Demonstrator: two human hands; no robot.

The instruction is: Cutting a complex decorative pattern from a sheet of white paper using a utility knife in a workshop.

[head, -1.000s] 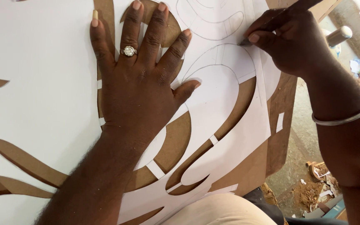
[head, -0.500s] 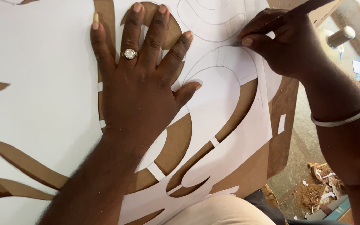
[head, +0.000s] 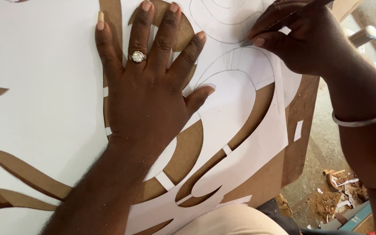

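L hand point(head: 146, 93) splayed flat, R hand point(head: 303, 37) pinched.

Looks like a workshop imo: cut paper stencil point(head: 240, 130) on brown board point(head: 301, 113), scraps point(head: 336, 191) on dirt floor point(head: 323, 143).

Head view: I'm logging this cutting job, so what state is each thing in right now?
left hand: flat, fingers spread, pressing the sheet down
right hand: gripping a thin cutting tool, tip on a pencil line
cutting tool: tilted, mostly hidden by the fingers
white paper sheet: flat, partly cut into curved openings
brown board: under the sheet, showing through the cuts
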